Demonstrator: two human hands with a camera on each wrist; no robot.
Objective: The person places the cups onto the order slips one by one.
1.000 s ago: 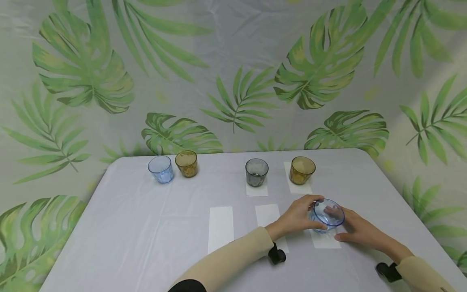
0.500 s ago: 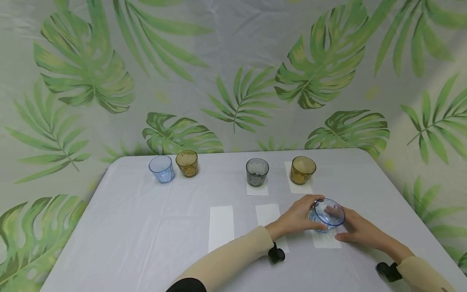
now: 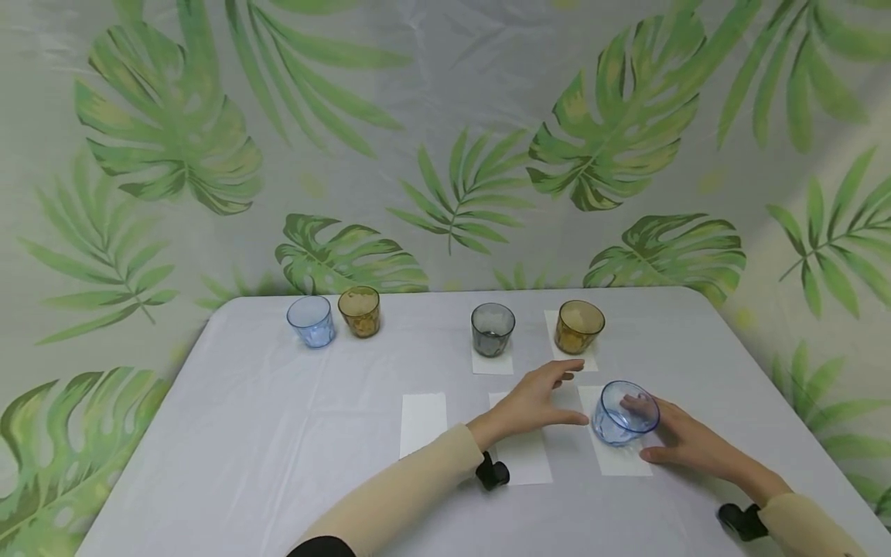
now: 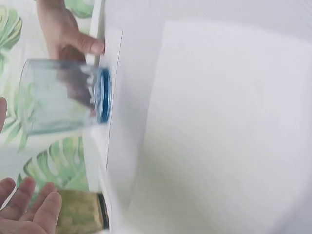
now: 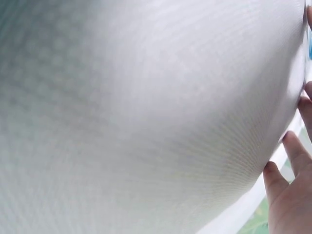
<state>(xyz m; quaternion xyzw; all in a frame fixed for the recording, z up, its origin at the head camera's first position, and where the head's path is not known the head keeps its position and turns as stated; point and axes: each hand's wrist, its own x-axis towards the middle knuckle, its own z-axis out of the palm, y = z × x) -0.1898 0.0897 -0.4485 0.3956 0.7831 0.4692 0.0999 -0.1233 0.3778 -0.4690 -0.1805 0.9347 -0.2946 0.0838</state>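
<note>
A clear blue glass [image 3: 612,427] stands upright on a white paper strip [image 3: 626,463] at the right of the table. Left of the glass is my left hand [image 3: 527,404], thumb and fingers spread apart, with a gap between them and the glass. My right hand [image 3: 689,442] lies at the glass's right side, its fingertips behind the glass and its thumb near the strip. In the left wrist view the blue glass [image 4: 58,100] is in front of the right hand [image 4: 61,31]. Spread, fairly straight right-hand fingers [image 5: 292,148] rest at the tablecloth in the right wrist view.
Behind, a grey glass [image 3: 492,331] and an amber glass [image 3: 578,328] each stand on a paper strip. At the back left stand another blue glass [image 3: 313,325] and another amber glass [image 3: 360,313]. Two more strips, one left [image 3: 423,422] and one middle [image 3: 525,460], lie in front.
My left hand has let go of the blue glass and moved left, away from it. The right hand and the glass stay in place; the head view has shifted slightly.
</note>
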